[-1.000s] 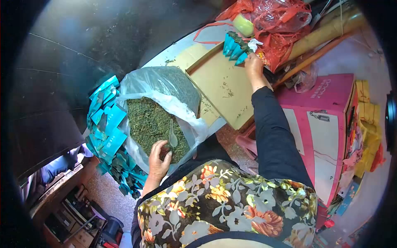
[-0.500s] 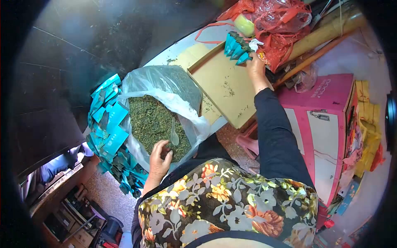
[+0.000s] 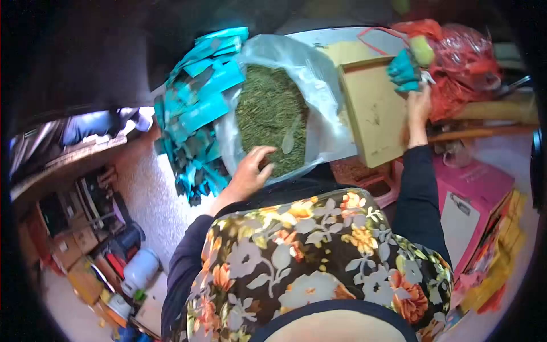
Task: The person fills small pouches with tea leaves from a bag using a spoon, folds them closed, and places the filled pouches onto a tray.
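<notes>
Just right of the left hand [image 3: 252, 172], fingers parted, the spoon [image 3: 288, 141] lies near-to-far. Whether the right hand [image 3: 420, 106] grips is unclear.

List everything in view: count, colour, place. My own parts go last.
translucent plastic bag: 1, whitish, centre
dried leaf bits: uncountable, green, inside the bag
small translucent spoon: 1, colourless, on the leaf bits
heaped flat packets: many, teal, left of bag
shallow cardboard tray: 1, tan, right of bag
bunched packets: several, teal, tray's far right
crumpled plastic bagging: count unclear, red, upper right
rounded object: 1, pale green, by red bagging
large box: 1, pink and white, right
mixed clutter: many, various, lower left
flowered garment: 1, brown-based, bottom centre
left hand: 1, bare, bag's near edge
right hand: 1, bare, beside bunched packets
</notes>
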Available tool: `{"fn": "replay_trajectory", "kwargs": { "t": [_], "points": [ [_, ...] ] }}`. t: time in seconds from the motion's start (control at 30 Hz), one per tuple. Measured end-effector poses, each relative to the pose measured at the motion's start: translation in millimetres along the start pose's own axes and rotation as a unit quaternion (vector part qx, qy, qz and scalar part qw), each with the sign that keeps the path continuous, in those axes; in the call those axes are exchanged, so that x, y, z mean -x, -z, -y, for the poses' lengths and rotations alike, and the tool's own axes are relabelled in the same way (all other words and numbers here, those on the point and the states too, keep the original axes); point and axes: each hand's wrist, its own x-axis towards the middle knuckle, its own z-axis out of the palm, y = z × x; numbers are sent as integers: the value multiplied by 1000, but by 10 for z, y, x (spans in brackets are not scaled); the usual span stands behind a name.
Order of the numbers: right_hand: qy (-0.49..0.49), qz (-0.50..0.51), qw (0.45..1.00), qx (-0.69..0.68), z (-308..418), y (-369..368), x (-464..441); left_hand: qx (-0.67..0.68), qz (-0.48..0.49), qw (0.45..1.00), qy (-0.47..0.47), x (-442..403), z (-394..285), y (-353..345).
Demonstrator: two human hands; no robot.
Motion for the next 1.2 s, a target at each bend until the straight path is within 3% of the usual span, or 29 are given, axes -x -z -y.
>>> {"fn": "replay_trajectory", "kwargs": {
  "t": [0.03,0.17,0.3,0.37,0.43,0.6,0.7,0.77,0.87,1.2],
  "points": [
    [77,-34,996,0,124,-18,37,-1,-28,999,-19,45,38,8],
    [96,25,989,-109,936,118,347,-153,-164,970,-96,61,88,256],
    [247,33,958,-143,1804,217,864,-270,-254,928,-47,-226,209,627],
    [268,99,940,-188,2074,219,1172,-293,-322,898,-58,-413,227,795],
    [390,85,900,-176,2209,168,1365,-321,-335,885,-30,-544,244,924],
    [364,168,894,-199,2365,170,1795,-461,-272,837,-111,-964,138,921],
    [384,205,878,-198,2395,235,1907,-543,-286,783,-104,-1214,143,891],
    [391,212,868,-221,2418,236,1958,-574,-232,783,-60,-1310,154,903],
    [393,222,863,-225,2431,270,2007,-600,-226,766,-57,-1402,217,890],
    [387,190,868,-247,2354,175,2033,-544,-257,784,-152,-1287,-58,863]
  ]
}}
